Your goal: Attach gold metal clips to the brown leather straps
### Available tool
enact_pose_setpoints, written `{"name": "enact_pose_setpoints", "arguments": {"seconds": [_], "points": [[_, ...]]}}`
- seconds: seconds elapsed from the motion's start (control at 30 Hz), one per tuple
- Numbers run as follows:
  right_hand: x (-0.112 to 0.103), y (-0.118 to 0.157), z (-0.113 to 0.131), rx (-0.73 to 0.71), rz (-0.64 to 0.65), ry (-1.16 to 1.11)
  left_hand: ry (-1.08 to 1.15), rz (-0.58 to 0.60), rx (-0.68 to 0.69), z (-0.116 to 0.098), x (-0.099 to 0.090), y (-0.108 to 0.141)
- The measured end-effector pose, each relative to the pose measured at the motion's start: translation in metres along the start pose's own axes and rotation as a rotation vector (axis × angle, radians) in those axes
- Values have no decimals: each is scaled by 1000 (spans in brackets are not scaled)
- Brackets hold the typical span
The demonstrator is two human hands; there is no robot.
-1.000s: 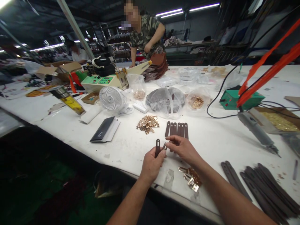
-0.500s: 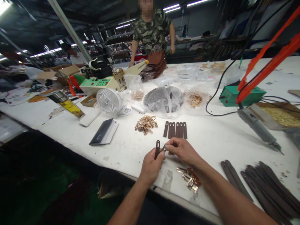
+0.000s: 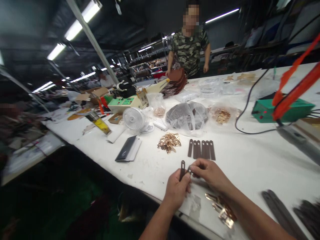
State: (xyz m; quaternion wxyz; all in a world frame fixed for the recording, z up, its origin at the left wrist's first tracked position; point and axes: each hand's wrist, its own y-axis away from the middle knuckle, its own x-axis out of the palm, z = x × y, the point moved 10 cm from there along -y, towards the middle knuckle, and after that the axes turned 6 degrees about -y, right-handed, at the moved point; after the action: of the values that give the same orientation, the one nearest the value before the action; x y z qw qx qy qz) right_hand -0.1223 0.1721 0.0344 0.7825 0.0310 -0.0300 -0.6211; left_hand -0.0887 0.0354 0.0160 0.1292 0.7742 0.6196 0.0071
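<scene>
My left hand (image 3: 176, 191) is closed around a dark brown leather tab (image 3: 182, 168), whose slotted, rounded end points up past the fingers. Right beside it, my right hand (image 3: 211, 175) pinches the top of a small slotted piece (image 3: 189, 169), its lower part at my left thumb; its material is hard to make out. Beyond the hands, several similar leather tabs (image 3: 205, 150) lie in a row. Shiny gold metal plates (image 3: 226, 220) lie under my right forearm, partly hidden by it. A larger heap of gold metal plates (image 3: 169, 142) sits farther left.
A dark notebook (image 3: 126, 149) and white fan (image 3: 134, 119) stand left. Behind are a plastic-wrapped bundle (image 3: 186, 116) and a bag of gold pieces (image 3: 221, 116). At right are a green box (image 3: 282, 110), a grey tool (image 3: 300, 140) and dark straps (image 3: 282, 213). A person (image 3: 188, 50) stands across the table.
The whole view has swung left, so the table and hands appear farther right and lower. Both hands keep nearly the same grip and stay close together.
</scene>
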Motion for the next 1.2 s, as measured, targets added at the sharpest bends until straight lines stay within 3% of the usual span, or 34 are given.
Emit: {"name": "enact_pose_setpoints", "arguments": {"seconds": [0.33, 0.57, 0.87, 1.0, 1.2], "points": [[9, 4, -9, 20, 49, -19, 118, 1, 27, 8, 2, 5], [6, 3, -17, -7, 23, 147, 188, 54, -55, 9, 6, 5], [3, 1, 7, -19, -1, 3, 51, -64, 4, 4, 0, 0], [0, -1, 10, -22, 24, -136, 176, 26, -36, 2, 1, -4], [13, 6, 24, -66, 209, -282, 368, 203, -66, -12, 4, -4]]}}
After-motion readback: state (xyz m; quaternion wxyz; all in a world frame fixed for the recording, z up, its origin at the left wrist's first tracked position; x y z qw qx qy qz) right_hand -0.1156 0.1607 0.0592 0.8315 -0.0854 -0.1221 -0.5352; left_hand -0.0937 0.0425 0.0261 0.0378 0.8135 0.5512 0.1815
